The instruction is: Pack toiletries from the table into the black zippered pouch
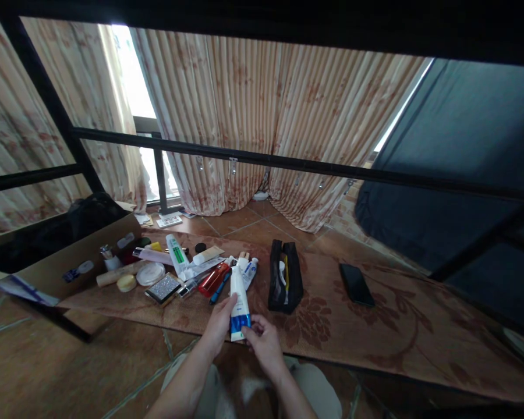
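Note:
A white and blue squeeze tube (239, 302) is held between my two hands, above the front edge of the patterned mat. My left hand (219, 323) grips its left side, while my right hand (263, 339) pinches its lower blue end. Just beyond the tube lie a red cylindrical item (213, 279), a blue pen-like item (220, 288) and a smaller white and blue tube (250, 270). Right of these, an open black zip pouch (293, 291) stands with white and yellow items inside.
Cosmetics crowd the mat's left part, among them a glittery square case (163, 288), a round white container (151, 273) and a green-labelled tube (177, 254). A cardboard box (74, 273) sits far left. A black phone (357, 284) lies right. A dark metal bar (253, 158) crosses before the curtains.

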Motion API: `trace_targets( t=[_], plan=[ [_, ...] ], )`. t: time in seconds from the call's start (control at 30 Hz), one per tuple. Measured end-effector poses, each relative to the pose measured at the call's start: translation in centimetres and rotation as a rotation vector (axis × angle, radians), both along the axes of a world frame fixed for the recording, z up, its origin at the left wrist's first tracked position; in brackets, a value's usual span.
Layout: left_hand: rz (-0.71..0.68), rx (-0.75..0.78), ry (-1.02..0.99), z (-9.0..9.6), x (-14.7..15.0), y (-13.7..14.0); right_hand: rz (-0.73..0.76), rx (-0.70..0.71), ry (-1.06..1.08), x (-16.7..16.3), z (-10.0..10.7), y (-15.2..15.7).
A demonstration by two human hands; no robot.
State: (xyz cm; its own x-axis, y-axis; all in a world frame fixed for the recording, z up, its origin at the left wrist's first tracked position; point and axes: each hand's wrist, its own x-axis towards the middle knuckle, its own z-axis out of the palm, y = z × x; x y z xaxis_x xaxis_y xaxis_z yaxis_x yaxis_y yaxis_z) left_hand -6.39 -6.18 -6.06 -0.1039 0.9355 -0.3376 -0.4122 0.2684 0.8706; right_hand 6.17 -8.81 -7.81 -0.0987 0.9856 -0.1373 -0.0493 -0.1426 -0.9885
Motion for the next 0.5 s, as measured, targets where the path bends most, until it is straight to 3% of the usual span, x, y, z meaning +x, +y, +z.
trace_targets(
  t=[0.33, 0.5],
  plan=[
    [-0.198, 0.068, 0.052, 1.3, 0.5, -1.1, 0.023, -0.01, -0.034, 0.1, 0.0, 0.1],
    [-0.214, 0.099, 0.091, 1.5, 0.5, -1.2, 0.028, -0.014, -0.033, 0.2, 0.0, 0.0]
  ],
)
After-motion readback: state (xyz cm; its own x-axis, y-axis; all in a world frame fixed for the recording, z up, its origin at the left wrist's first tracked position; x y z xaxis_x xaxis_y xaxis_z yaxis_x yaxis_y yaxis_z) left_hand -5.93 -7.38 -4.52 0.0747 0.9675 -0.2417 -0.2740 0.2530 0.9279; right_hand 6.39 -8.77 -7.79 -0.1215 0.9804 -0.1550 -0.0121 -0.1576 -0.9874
